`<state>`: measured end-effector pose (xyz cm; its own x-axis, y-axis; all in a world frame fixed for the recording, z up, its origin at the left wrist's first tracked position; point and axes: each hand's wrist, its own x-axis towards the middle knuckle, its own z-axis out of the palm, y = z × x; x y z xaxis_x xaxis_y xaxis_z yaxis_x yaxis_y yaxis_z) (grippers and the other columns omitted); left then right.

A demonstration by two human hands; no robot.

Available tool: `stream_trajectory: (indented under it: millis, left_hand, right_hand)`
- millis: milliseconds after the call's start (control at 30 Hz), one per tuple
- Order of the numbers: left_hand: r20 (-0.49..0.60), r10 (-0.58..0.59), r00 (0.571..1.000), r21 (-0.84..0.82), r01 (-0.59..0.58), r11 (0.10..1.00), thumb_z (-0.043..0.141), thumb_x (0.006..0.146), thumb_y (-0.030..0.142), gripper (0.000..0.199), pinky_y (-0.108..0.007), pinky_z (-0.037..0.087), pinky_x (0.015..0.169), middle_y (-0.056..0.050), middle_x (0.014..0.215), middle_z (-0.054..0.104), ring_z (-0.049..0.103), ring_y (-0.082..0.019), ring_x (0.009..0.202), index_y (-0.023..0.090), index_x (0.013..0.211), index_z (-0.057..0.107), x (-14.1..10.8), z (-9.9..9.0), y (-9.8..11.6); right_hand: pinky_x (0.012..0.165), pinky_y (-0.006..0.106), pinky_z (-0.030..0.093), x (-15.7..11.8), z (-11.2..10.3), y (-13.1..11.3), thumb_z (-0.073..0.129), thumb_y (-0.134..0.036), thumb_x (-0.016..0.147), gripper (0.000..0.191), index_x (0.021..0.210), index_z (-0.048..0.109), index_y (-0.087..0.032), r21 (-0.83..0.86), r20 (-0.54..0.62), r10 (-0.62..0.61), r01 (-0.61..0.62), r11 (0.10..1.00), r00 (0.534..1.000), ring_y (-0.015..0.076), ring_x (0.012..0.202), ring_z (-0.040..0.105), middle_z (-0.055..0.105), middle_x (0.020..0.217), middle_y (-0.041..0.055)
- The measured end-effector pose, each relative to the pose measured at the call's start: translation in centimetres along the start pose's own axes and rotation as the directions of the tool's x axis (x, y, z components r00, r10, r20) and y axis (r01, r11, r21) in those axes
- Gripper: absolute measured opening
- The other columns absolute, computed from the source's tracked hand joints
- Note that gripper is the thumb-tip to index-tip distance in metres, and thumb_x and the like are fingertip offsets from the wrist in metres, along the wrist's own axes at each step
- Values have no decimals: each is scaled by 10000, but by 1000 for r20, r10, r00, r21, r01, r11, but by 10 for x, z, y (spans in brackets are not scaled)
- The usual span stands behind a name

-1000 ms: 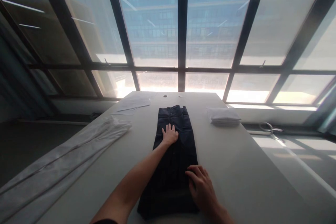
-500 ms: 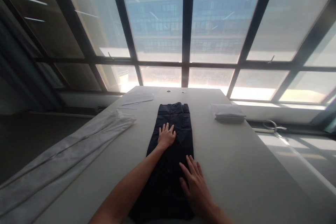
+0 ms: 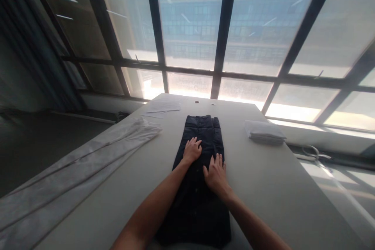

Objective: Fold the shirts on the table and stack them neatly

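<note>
A dark navy folded garment (image 3: 202, 211) lies lengthwise down the middle of the white table (image 3: 258, 203); whether it is trousers or a shirt, I cannot tell. Small button-like dots run down its middle. My left hand (image 3: 192, 150) rests on its upper part, palm down, fingers spread. Lower and to the right, my right hand (image 3: 216, 172) lies flat along the garment's right edge with its fingers stretched out. Neither hand grips the cloth. The garment's near end reaches the bottom of the view, beside my forearms.
A long, pale grey garment (image 3: 88, 168) stretches along the table's left side. Thin white sheets (image 3: 162, 106) lie at the far left. A folded white stack (image 3: 265, 131) sits at the right edge. Tall windows (image 3: 190, 27) stand behind the table.
My right hand has slid up the garment's right side, closer to my left hand. My left hand stays on the cloth. The view has turned slightly left.
</note>
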<state>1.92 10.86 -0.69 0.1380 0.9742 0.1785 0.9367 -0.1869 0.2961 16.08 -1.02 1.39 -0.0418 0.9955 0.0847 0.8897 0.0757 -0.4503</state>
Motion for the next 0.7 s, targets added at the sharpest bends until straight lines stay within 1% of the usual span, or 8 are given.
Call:
stream_trajectory:
  millis: [100,167,300,400,467,567,633,700]
  left_hand:
    - [-7,5,1000,-16,-5,1000,473,975,276,467,-443,236,1222,-103,1574,441,362,-251,1474,210,1423,588,0,2,1]
    - [-2,1,1000,-30,-2,1000,475,974,281,469,-447,232,1223,-98,1576,439,359,-251,1475,213,1424,586,1,2,2]
    - [-6,-4,1000,-41,3,999,472,973,281,462,-450,228,1224,-99,1569,448,357,-255,1475,213,1412,598,1,2,2]
    - [-11,0,1000,-39,0,999,473,973,285,456,-445,228,1224,-100,1565,453,358,-255,1474,214,1404,605,0,2,2]
    - [-10,-1,1000,-37,0,999,469,977,286,456,-443,225,1224,-93,1568,451,354,-252,1476,219,1409,600,0,2,2]
    - [-4,6,1000,-33,-6,999,472,981,302,458,-449,220,1225,-98,1571,445,346,-260,1480,218,1414,594,1,2,2]
    - [1,11,1000,-26,-11,1000,494,979,342,469,-454,216,1226,-110,1578,432,339,-267,1484,211,1420,588,2,2,2]
    - [5,12,1000,-13,-12,1000,526,967,385,500,-458,214,1226,-119,1588,414,328,-271,1490,207,1432,574,2,2,2]
  right_hand:
    - [1198,499,266,-1,-10,41,427,-424,941,750,1539,348,23,151,-163,38,-13,988,986,356,1504,266,330,1600,243]
    - [1186,494,309,-2,-16,77,412,-462,931,762,1523,385,17,227,-243,112,-56,972,963,355,1470,343,404,1556,246]
    - [1150,536,362,-5,-19,144,444,-479,859,654,1301,648,-43,253,-234,206,-146,957,950,384,1382,469,579,1385,258]
    - [1126,553,392,-1,-29,167,439,-463,838,592,1193,712,-75,231,-244,186,-129,964,952,390,1331,524,627,1321,252]
    - [1119,542,403,4,-43,162,426,-445,850,580,1186,715,-71,203,-234,159,-112,973,959,381,1307,547,637,1312,247]
    - [1134,503,394,3,-61,128,425,-422,893,551,1252,692,-101,149,-201,76,-46,988,977,342,1332,529,618,1371,203]
    - [1169,482,345,-7,-61,95,436,-400,926,561,1354,630,-93,79,-143,-15,26,996,990,332,1412,440,525,1481,198]
    - [1204,511,257,-24,-50,64,498,-368,924,606,1478,521,-124,-27,-74,-78,77,997,994,350,1504,270,388,1592,172]
